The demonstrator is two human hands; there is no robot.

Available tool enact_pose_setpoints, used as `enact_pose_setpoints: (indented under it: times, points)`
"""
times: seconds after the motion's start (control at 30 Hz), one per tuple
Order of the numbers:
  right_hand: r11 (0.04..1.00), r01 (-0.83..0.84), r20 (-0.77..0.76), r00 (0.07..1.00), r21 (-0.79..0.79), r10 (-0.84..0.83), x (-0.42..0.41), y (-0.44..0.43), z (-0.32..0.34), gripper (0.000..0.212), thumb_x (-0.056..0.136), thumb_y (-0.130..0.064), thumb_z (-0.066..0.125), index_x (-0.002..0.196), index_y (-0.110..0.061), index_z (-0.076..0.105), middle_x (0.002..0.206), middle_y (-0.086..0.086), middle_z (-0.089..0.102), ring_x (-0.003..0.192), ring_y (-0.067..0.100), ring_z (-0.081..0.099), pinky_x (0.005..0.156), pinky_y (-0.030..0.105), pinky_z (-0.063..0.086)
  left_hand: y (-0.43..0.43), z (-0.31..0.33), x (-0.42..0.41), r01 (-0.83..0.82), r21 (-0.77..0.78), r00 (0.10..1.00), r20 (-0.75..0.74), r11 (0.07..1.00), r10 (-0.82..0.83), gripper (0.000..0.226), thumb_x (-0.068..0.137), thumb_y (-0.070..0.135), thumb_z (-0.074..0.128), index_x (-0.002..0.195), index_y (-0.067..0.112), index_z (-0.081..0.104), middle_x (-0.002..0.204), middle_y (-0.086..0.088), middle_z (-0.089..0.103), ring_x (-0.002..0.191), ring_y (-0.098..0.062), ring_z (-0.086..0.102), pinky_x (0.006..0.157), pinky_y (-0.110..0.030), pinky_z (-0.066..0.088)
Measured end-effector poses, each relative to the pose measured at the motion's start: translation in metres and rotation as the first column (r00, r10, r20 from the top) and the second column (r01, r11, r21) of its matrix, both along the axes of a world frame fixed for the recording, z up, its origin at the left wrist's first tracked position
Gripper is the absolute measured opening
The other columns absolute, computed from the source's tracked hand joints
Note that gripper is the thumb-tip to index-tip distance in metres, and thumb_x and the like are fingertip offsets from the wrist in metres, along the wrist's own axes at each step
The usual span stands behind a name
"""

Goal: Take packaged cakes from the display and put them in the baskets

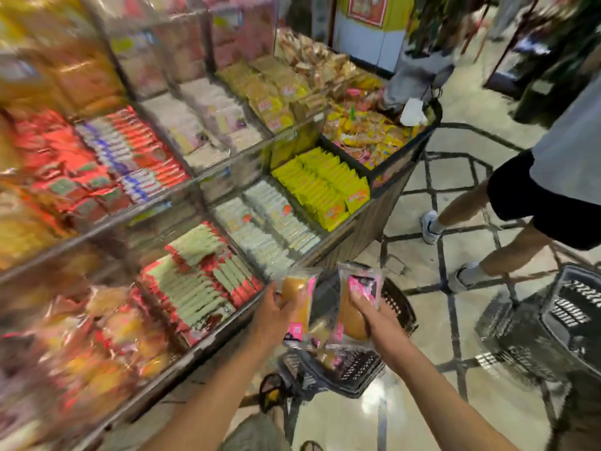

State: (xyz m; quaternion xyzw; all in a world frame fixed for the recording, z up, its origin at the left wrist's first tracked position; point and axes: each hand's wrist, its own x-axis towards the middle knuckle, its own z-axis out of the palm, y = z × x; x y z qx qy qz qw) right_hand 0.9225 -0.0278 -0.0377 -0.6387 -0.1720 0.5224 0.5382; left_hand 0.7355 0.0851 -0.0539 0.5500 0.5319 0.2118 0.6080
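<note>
Pink-labelled left cake (294, 294) is clasped by the left hand (271, 317), right cake (352, 318) by the right hand (375, 315), over a black basket (359, 374) (display (201, 350) alongside).

Glossy cream floor (432, 320) crossed by dark diamond lines, with a yellow-and-white wall panel (367, 34) at the back.

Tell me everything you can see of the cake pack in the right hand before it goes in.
The cake pack is a clear, shiny plastic wrapper with a pink and black label toward its top and a round golden-brown cake inside. It stands roughly upright in the grip of the right hand, fingers curled across its front, above the black basket, apart from the second pack in the left hand. Blur hides the print.
</note>
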Motion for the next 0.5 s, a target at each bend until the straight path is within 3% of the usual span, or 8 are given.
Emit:
enact_pose_setpoints:
  times: [0.07,0.13,0.2,0.3,0.4,0.47,0.5]
  points:
    - [0.994,-0.1,0.015,0.995,0.03,0.1,-0.018,0.0,0.005,0.046,0.091,-0.046,0.071,0.127,-0.017,0.066,0.113,0.012,0.075,0.101,0.033,0.074,0.089,0.052,0.06,-0.016,0.011,-0.029,-0.069,0.066,0.997,-0.029,0.995,0.071,0.069,0.094,0.047,0.07,0.152,0.026,0.039,0.098,0.012,0.062,0.083,-0.002,0.059,0.063,-0.011,0.046]
    - [0.982,-0.181,0.038,0.983,0.061,0.179,-0.042,0.003,0.014,0.05,0.09,-0.048,0.072,0.128,-0.015,0.066,0.114,0.009,0.076,0.102,0.027,0.074,0.087,0.042,0.059,-0.028,0.019,-0.061,-0.12,0.078,0.993,0.003,0.99,0.121,0.061,0.09,0.058,0.071,0.14,0.042,0.042,0.115,0.003,0.069,0.096,-0.007,0.067,0.073,-0.017,0.056]
    - [0.959,-0.274,0.072,0.96,0.067,0.269,-0.068,0.004,0.022,0.047,0.091,-0.046,0.068,0.126,-0.014,0.068,0.114,0.006,0.076,0.104,0.024,0.073,0.091,0.04,0.056,-0.04,0.029,-0.096,-0.162,0.059,0.987,0.014,0.985,0.161,0.054,0.084,0.068,0.071,0.127,0.044,0.048,0.124,0.003,0.068,0.105,-0.01,0.066,0.077,-0.024,0.058]
    - [0.92,-0.385,0.095,0.921,0.073,0.377,-0.104,0.01,0.033,0.048,0.086,-0.047,0.066,0.12,-0.014,0.071,0.109,0.004,0.078,0.103,0.023,0.074,0.096,0.041,0.056,-0.055,0.034,-0.143,-0.284,0.056,0.958,0.066,0.957,0.281,0.077,0.063,0.089,0.071,0.124,0.044,0.055,0.132,0.004,0.066,0.114,-0.012,0.065,0.092,-0.035,0.059]
    - [0.867,-0.489,0.144,0.869,0.095,0.474,-0.145,0.018,0.045,0.05,0.081,-0.048,0.066,0.12,-0.017,0.07,0.105,-0.004,0.078,0.099,0.013,0.074,0.081,0.023,0.057,-0.067,0.034,-0.189,-0.367,0.063,0.93,0.046,0.928,0.365,0.109,0.057,0.093,0.072,0.147,0.04,0.041,0.146,0.012,0.051,0.132,-0.013,0.053,0.108,-0.047,0.051]
    - [0.805,-0.582,0.185,0.808,0.115,0.559,-0.174,0.022,0.048,0.053,0.079,-0.058,0.066,0.122,-0.027,0.065,0.112,-0.011,0.075,0.099,0.006,0.072,0.078,0.016,0.053,-0.077,0.036,-0.222,-0.434,0.065,0.901,0.031,0.899,0.433,0.127,0.05,0.097,0.07,0.155,0.035,0.034,0.149,0.011,0.047,0.135,-0.014,0.052,0.109,-0.046,0.051]
    - [0.782,-0.613,0.22,0.783,0.114,0.581,-0.189,0.025,0.046,0.065,0.076,-0.069,0.067,0.129,-0.03,0.061,0.122,-0.01,0.07,0.107,0.006,0.068,0.086,0.021,0.052,-0.085,0.039,-0.24,-0.462,0.065,0.887,0.029,0.885,0.461,0.128,0.049,0.097,0.071,0.155,0.036,0.033,0.15,0.01,0.048,0.134,-0.014,0.053,0.108,-0.045,0.052]
